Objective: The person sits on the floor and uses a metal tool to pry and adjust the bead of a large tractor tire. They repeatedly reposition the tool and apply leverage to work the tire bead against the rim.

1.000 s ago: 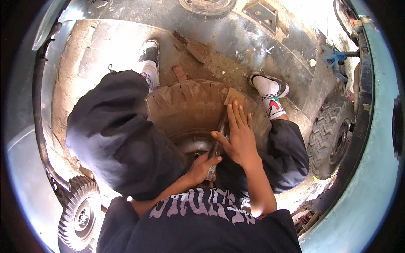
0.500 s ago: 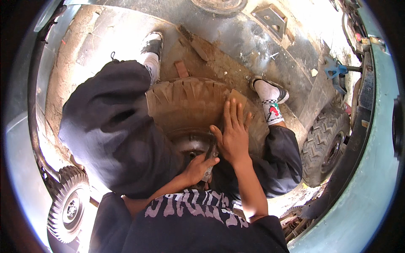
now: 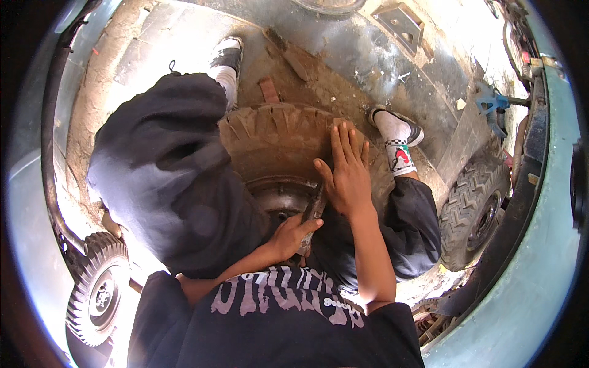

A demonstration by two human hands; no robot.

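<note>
Between my legs lies a large, dirty brown tyre with chunky tread, its dark wheel rim showing at the near side. My right hand rests flat on the tyre's right side, fingers stretched out and thumb apart. At its fingertips a small tan edge shows, perhaps a flat piece under the fingers; most of it is hidden. My left hand is closed around a dark, worn, elongated piece standing by the rim. Its lower end looks grey and scuffed, and its kind is unclear.
A reddish block touches the tyre's far edge. Beyond it a long wooden piece lies on the dusty floor. Another treaded wheel stands at the right, and one at the lower left. A metal bracket lies far right.
My right hand has slid slightly toward the far edge of the tyre, covering more of the tan piece. My left hand keeps its grip on the dark piece. The view has shifted a little.
</note>
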